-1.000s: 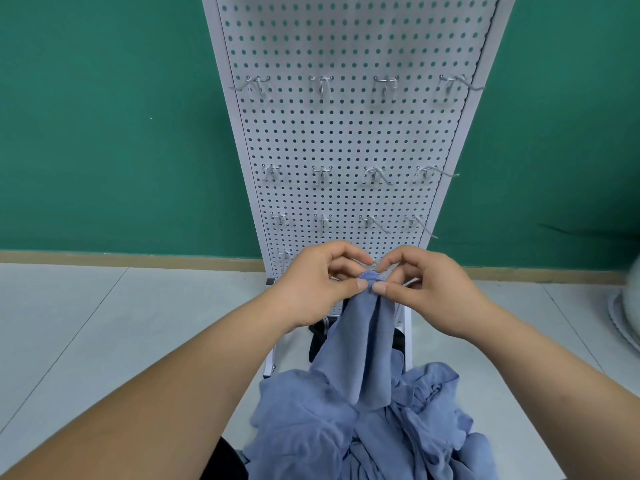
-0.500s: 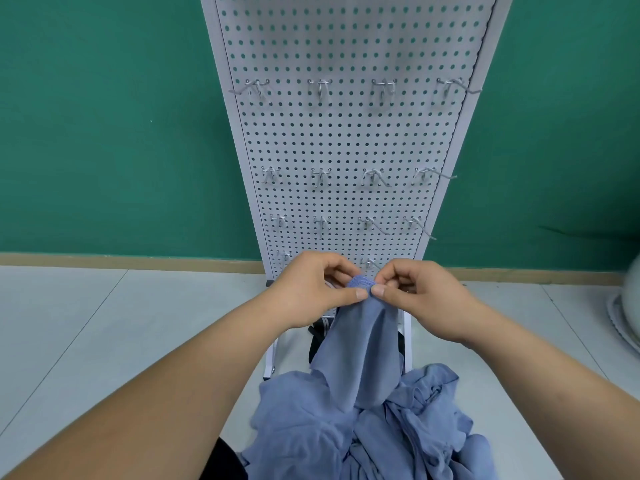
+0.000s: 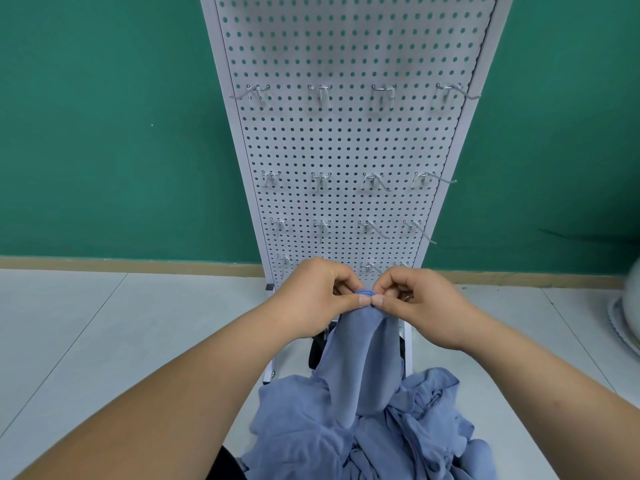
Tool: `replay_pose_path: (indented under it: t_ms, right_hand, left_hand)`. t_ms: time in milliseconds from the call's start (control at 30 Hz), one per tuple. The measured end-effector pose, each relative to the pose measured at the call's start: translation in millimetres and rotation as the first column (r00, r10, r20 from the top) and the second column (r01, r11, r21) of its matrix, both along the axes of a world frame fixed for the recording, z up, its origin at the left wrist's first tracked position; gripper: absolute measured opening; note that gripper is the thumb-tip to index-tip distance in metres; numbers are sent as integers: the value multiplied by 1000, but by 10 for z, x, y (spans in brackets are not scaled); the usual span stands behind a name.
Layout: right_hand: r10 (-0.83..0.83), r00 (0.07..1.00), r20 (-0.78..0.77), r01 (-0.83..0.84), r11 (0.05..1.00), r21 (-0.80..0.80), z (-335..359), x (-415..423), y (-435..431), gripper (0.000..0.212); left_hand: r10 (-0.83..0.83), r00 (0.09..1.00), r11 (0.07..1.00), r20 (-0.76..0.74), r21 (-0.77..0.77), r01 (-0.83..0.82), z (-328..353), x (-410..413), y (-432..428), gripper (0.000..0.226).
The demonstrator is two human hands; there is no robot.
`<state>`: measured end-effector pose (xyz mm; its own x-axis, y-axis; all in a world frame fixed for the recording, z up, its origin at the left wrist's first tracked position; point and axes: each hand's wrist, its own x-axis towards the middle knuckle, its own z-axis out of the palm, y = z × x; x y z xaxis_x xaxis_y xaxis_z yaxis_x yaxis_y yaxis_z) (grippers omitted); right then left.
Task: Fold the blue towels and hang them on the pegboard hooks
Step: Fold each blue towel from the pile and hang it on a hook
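Below the pegboard (image 3: pixel 346 150), both hands' fingers (image 3: pixel 360 300) pinch one towel (image 3: pixel 360 358) at its top; next, I judge, spreading it to fold.

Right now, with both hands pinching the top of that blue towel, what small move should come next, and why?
Probably draw the left hand and right hand apart along the edge to open the towel for folding. Both pinch one bunched spot, thumbs almost touching, so it hangs as a narrow drape into the pile; the hooks in view are bare.
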<state>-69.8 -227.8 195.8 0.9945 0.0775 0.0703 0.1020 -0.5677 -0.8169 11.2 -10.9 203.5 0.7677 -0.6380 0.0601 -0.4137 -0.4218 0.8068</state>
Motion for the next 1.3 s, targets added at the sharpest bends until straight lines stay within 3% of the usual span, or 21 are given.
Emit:
replay_pose_path:
  t_ms: [200, 333, 567, 767, 900, 1067, 1300]
  right_hand:
    - [0, 1000, -3, 0, 1000, -11, 13, -4, -9, 8]
    - [-19, 999, -34, 11, 978, -209, 23, 6, -168, 14]
    - [-205, 979, 13, 176, 799, -576, 120, -39, -720, 13]
    - [-219, 966, 139, 257, 752, -607, 200, -87, -855, 10]
    - [-361, 910, 202, 392, 593, -703, 171, -95, -857, 16]
    - [-481, 806, 345, 574, 494, -653, 165, -94, -804, 15]
    - [-596, 681, 426, 721, 647, -248, 384, -142, -706, 12]
  left_hand:
    - [12, 996, 1000, 85, -12, -11, 37, 49, 27, 9]
    - [179, 972, 982, 150, -95, -166, 104, 277, 216, 9]
    - [452, 887, 886, 96, -164, -434, 68, 662, 859, 7]
    - [564, 820, 820, 94, -174, -545, 54, 744, 992, 9]
    - [581, 804, 813, 129, -152, -563, 57, 742, 996, 8]
    - [552, 804, 830, 221, -54, -555, 64, 710, 955, 6]
    - [585, 758, 798, 289, -36, -602, 103, 698, 930, 3]
